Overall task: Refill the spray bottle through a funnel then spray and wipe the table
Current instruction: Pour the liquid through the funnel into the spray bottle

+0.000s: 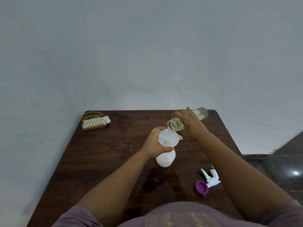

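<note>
No readable text, label, brand, number or sign is seen on anything in view. Faint gold marks are noted on the mauve shirt at the near edge, but too blurred to be read as letters.
</note>
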Demonstrator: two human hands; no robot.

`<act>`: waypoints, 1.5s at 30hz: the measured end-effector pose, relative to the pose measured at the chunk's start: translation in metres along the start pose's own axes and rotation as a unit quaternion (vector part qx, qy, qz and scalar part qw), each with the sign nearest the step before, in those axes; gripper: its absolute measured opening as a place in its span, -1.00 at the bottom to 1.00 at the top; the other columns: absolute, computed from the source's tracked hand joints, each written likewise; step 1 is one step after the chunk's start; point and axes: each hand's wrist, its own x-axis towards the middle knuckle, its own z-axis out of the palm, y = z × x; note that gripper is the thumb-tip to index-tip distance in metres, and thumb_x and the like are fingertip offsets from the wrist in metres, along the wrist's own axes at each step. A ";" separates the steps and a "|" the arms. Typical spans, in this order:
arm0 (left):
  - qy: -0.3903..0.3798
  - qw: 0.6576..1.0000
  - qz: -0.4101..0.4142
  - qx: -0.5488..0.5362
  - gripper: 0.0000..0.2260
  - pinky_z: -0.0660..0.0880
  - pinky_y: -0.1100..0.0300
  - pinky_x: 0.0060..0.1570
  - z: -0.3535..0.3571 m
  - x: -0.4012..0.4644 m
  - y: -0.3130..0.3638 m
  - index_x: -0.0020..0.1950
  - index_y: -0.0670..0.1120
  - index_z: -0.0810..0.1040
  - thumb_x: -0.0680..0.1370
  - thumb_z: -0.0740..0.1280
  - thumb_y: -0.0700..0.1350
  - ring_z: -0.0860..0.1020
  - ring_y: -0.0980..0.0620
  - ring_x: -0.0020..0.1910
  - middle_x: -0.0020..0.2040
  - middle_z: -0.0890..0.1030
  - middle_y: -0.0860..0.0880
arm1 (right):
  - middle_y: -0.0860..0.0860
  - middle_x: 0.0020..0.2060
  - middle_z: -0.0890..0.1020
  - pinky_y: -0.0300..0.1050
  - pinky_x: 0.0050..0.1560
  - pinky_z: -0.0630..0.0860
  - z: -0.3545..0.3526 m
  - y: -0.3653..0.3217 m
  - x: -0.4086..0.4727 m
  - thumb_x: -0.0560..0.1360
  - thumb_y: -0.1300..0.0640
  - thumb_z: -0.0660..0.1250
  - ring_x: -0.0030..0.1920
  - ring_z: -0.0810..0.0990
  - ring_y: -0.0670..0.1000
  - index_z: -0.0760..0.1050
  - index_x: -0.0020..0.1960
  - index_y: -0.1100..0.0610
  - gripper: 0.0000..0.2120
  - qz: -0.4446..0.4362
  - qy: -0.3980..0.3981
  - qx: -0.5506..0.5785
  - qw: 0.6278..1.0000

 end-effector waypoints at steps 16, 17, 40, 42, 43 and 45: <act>0.000 1.000 -0.004 0.008 -0.29 0.51 0.08 0.12 0.001 0.000 0.001 0.34 0.07 0.35 0.27 0.60 0.02 0.45 0.05 0.19 0.28 0.41 0.08 | 0.02 -0.10 0.55 0.09 0.42 0.18 0.004 0.000 0.001 0.28 0.36 0.44 -0.05 0.51 0.05 0.50 0.06 0.10 -0.61 0.001 -0.003 -0.008 1.000; 0.000 1.000 -0.005 0.008 -0.29 0.51 0.08 0.12 0.001 0.000 0.001 0.34 0.07 0.35 0.27 0.60 0.02 0.45 0.05 0.19 0.28 0.41 0.08 | 0.02 -0.10 0.56 0.07 0.43 0.15 0.004 0.000 0.001 0.29 0.36 0.44 -0.05 0.51 0.05 0.50 0.06 0.10 -0.61 0.002 -0.003 -0.008 1.000; -0.004 1.000 -0.005 0.004 -0.28 0.48 0.10 0.12 -0.001 -0.003 0.007 0.37 0.01 0.35 0.29 0.61 -0.03 0.43 0.02 0.22 0.30 0.40 0.03 | 0.00 -0.12 0.55 0.06 0.39 0.22 0.001 0.000 0.003 0.27 0.35 0.43 -0.08 0.50 0.04 0.50 0.05 0.07 -0.60 -0.003 -0.008 -0.020 1.000; -0.004 1.000 -0.005 0.004 -0.28 0.48 0.09 0.13 -0.001 -0.003 0.007 0.36 0.01 0.35 0.29 0.61 -0.03 0.44 0.02 0.22 0.30 0.40 0.03 | 0.00 -0.13 0.55 0.05 0.38 0.22 0.001 0.001 0.002 0.26 0.35 0.44 -0.08 0.50 0.04 0.50 0.05 0.06 -0.59 -0.004 -0.009 -0.024 1.000; -0.004 1.000 -0.005 0.005 -0.28 0.49 0.08 0.13 -0.002 -0.003 0.008 0.36 0.02 0.35 0.29 0.61 -0.03 0.44 0.02 0.22 0.30 0.40 0.03 | 0.00 -0.13 0.54 0.04 0.39 0.20 0.001 0.002 0.002 0.26 0.35 0.44 -0.09 0.51 0.04 0.49 0.04 0.07 -0.59 -0.003 -0.007 -0.023 1.000; -0.005 1.000 -0.007 0.007 -0.28 0.50 0.06 0.14 -0.002 -0.003 0.007 0.36 0.02 0.35 0.28 0.61 -0.02 0.44 0.02 0.22 0.29 0.40 0.04 | 0.00 -0.14 0.54 0.04 0.40 0.17 0.001 0.002 0.001 0.26 0.35 0.44 -0.10 0.51 0.04 0.50 0.04 0.08 -0.60 -0.003 -0.001 -0.019 1.000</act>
